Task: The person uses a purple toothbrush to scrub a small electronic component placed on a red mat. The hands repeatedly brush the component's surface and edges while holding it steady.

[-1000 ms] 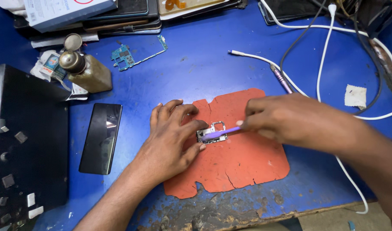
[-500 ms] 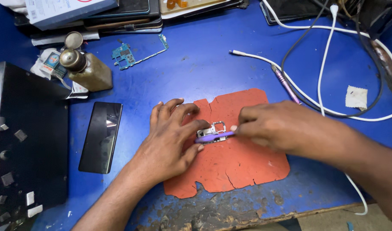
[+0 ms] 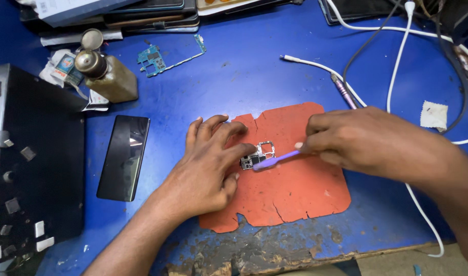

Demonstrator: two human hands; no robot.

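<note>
The right hand [image 3: 369, 140] had a pinching grip on the handle end of a purple brush [image 3: 276, 160], fingers closed tight around it, with the brush head resting on a small circuit board [image 3: 255, 156]. The left hand [image 3: 206, 166] wasn't gripping anything; it lay flat with fingers spread, and the fingertips pressed the left side of that board to pin it down.

Using the circuit board as the landmark: it sat right on an orange mat [image 3: 290, 194], roughly in the mat's upper middle, and the mat looked pretty ragged and cracked along its near edge. The mat lay on a blue table [image 3: 234, 76], whose paint was worn off along the front edge below the board.

Left of the board, past the left hand, a black phone [image 3: 123, 156] lay face up on the table. Further left than that was a big black box [image 3: 34, 158] with small bits stuck on it. Up and to the left of the board stood a brownish bottle [image 3: 109, 76] with a metal cap, and just right of the bottle was a blue-green board [image 3: 160, 56] lying loose. Up and to the right of the board ran a white cable [image 3: 315, 65] and a thin pen-like tool [image 3: 343, 92], both disappearing behind the right hand. Far right of the board was a little white scrap [image 3: 434, 114].
</note>
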